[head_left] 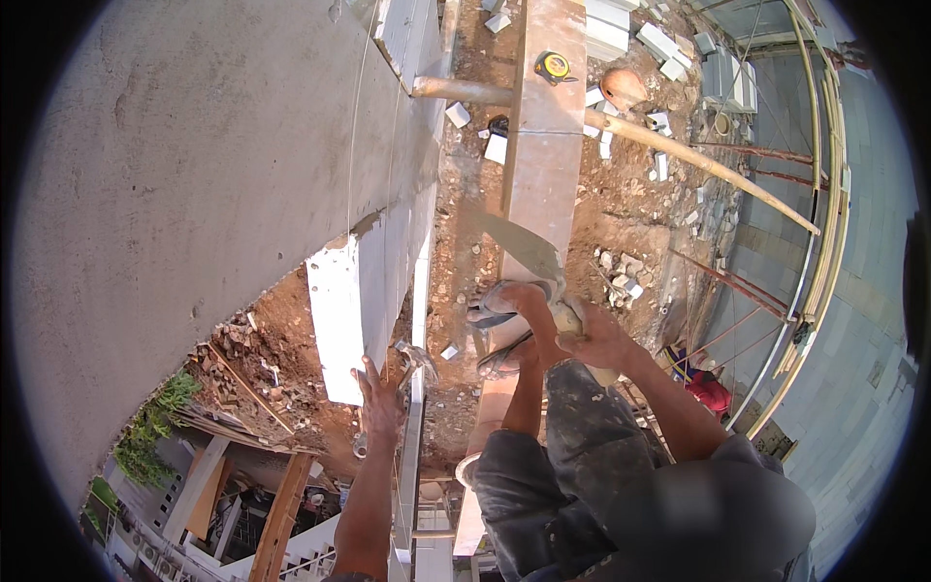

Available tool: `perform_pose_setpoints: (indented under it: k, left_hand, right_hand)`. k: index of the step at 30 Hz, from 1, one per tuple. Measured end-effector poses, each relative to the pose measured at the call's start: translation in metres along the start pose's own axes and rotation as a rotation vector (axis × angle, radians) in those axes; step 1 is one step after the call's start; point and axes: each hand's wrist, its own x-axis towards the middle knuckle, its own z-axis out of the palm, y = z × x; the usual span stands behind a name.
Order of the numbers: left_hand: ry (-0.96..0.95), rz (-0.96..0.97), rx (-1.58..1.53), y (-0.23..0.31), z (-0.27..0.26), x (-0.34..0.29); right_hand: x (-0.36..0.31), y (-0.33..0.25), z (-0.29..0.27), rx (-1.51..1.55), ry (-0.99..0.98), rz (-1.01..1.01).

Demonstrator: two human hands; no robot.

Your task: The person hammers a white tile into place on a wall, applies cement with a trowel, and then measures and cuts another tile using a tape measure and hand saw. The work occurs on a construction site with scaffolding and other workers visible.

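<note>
My right hand (593, 336) is closed round the handle of a trowel, beside my bent knees. The trowel's long, pointed blade (526, 244) is smeared with grey mortar and reaches over the plank (545, 175) toward the wall. My left hand (381, 403) stretches out with fingers spread, by the edge of the white block wall (373, 310); whether it touches the wall I cannot tell. Just right of those fingers a hammer (419, 359) lies on the narrow wall top. My feet, in sandals (497, 303), rest on the plank.
A yellow and black tape measure (553, 67) lies farther along the plank. Wooden poles (708, 160) run beneath it. Rubble and white blocks (664, 44) lie on the ground far below. Thin string lines (389, 155) run along the grey plastered wall (223, 145). A person in red (710, 393) is below right.
</note>
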Motion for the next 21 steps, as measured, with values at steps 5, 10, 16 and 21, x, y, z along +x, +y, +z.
perform_pose_setpoints:
  k: [5,10,16,21]
  left_hand:
    - [-0.012,-0.009,-0.026,-0.006,-0.001,-0.003]
    - [0.013,0.037,-0.014,-0.011,0.000,-0.004]
    - [-0.098,-0.010,0.063,-0.008,0.000,0.003]
    - [-0.163,-0.008,-0.041,0.000,-0.023,0.000]
  right_hand:
    - [0.005,-0.005,-0.029,0.083,0.010,0.086]
    - [0.000,0.002,-0.017,-0.014,0.108,0.045]
    - [-0.010,0.029,0.017,-0.014,0.133,0.091]
    - [-0.031,0.040,0.039,0.009,0.170,0.043]
